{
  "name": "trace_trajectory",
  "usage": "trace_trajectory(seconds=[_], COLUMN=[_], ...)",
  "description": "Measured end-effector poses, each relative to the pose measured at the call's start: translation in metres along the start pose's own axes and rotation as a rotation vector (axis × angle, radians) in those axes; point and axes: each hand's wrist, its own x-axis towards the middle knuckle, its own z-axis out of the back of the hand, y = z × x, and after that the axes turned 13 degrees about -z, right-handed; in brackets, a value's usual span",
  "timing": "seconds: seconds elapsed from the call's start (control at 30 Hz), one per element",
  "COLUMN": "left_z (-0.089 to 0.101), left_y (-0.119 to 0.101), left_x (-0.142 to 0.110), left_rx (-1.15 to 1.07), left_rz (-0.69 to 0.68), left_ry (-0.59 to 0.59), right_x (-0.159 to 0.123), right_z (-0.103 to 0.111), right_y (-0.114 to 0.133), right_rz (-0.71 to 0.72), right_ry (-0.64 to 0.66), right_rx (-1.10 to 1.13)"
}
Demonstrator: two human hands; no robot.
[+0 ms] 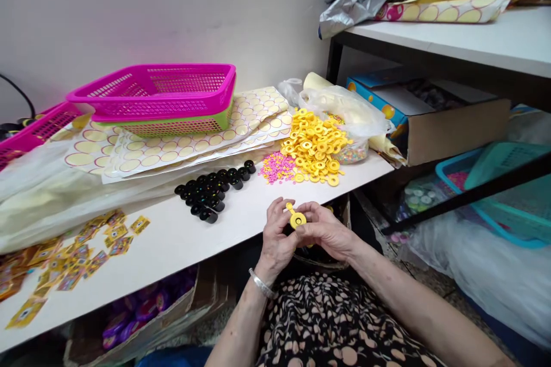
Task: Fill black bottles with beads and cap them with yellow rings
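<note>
My left hand (274,236) and my right hand (326,229) come together just past the table's front edge. Between their fingertips is a small yellow plastic cap (298,219), a round disc with a ring in its middle and a short tab pointing up. Both hands are closed on it; whether anything else sits beneath it is hidden by the fingers. Beyond the hands lies a heap of similar yellow caps (316,143). Beside that heap are tiny pink and yellow pieces (276,168). Black cylindrical pieces (209,189) stand in a cluster to the left.
Small printed packets (81,252) are scattered at the table's left. Pink basket (159,106) rests on sticker sheets (253,114). A cardboard box (456,129) sits under the white shelf (456,37) at right. A carton of purple items (142,309) is below the table.
</note>
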Motion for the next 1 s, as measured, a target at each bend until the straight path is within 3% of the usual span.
trace_trajectory(seconds=[0.1, 0.27, 0.43, 0.57, 0.8, 1.0], left_z=[-0.005, -0.01, -0.005, -0.007, -0.015, -0.023], left_y=[-0.003, -0.006, -0.011, -0.016, -0.021, -0.026], left_x=[-0.002, -0.002, 0.003, 0.005, 0.004, 0.002], left_rx=[-0.056, -0.184, -0.303, -0.347, -0.285, -0.235], left_rz=[-0.031, 0.031, 0.068, 0.088, 0.089, 0.002], left_ry=[0.066, 0.155, 0.373, 0.445, 0.605, 0.603], right_x=[-0.001, -0.003, -0.006, -0.003, -0.005, -0.009], right_z=[0.001, 0.008, 0.031, 0.049, 0.069, 0.072], right_y=[-0.004, -0.014, -0.019, -0.019, -0.011, -0.004], right_rz=[0.038, 0.171, -0.09, -0.227, -0.233, -0.169], right_ry=[-0.04, -0.075, 0.236, 0.277, 0.428, 0.395], right_rx=[-0.058, -0.046, 0.121, 0.191, -0.037, -0.189])
